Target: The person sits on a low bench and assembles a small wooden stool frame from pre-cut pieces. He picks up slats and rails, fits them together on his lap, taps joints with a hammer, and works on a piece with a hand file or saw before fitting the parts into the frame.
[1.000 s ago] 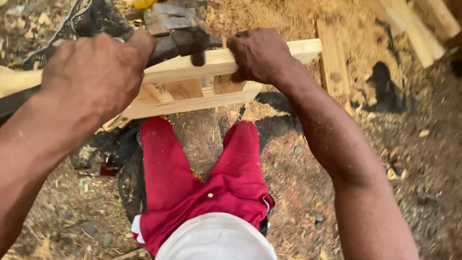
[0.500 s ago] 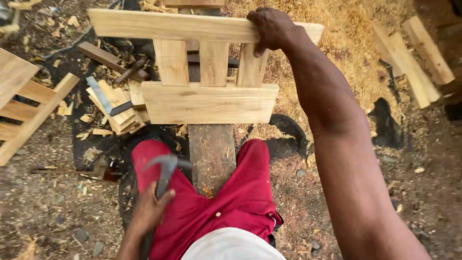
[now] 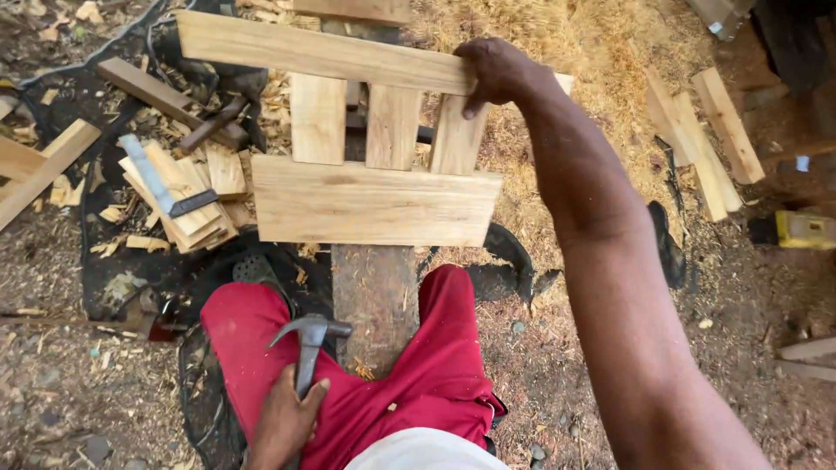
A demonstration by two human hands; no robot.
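Gripping frame [image 3: 366, 139] top rail, lying crosswise

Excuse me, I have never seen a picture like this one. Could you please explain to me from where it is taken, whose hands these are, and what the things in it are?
The camera sits on a person's head and looks down, so you see that person's own arms and red trousers from above. There is no machine here, only two bare hands.

The right hand grips the top plank of a wooden frame, which is made of two wide planks joined by three short slats. The frame rests on a wooden beam that runs between the person's knees.

The left hand holds a claw hammer low, near the lap, away from the frame.

The ground is covered with sawdust. On the left lies a pile of wood offcuts with a metal square on top. On the right lie loose planks and a yellow tool.
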